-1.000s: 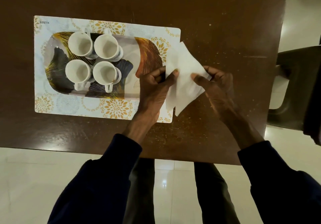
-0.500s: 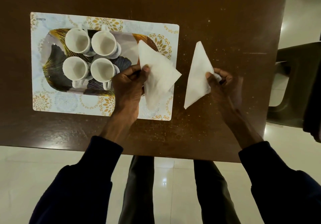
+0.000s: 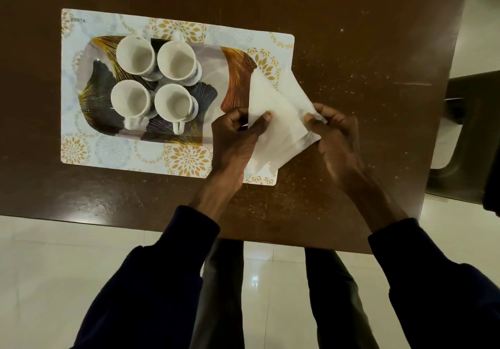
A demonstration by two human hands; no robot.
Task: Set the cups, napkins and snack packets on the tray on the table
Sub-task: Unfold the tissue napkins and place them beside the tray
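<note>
Two white napkins (image 3: pixel 281 121) overlap at the tray's (image 3: pixel 238 78) right end, long axes diagonal, far tips pointing up-left. Left hand (image 3: pixel 238 137) pinches one, right hand (image 3: pixel 332 135) pinches the other's corner. Four cups (image 3: pixel 155 83) upright on tray.

Four cups (image 3: pixel 154 84) on the tray's (image 3: pixel 238 78) left half, napkins (image 3: pixel 281 121) apparently over its right edge.

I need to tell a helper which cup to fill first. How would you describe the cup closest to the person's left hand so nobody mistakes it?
On the brown table lies a patterned placemat bearing a leaf-print tray with four white cups in a square. The one meant is the cup at the near right corner. Unlike its neighbours, it stands closest to the left hand, its handle pointing toward the person.
</note>
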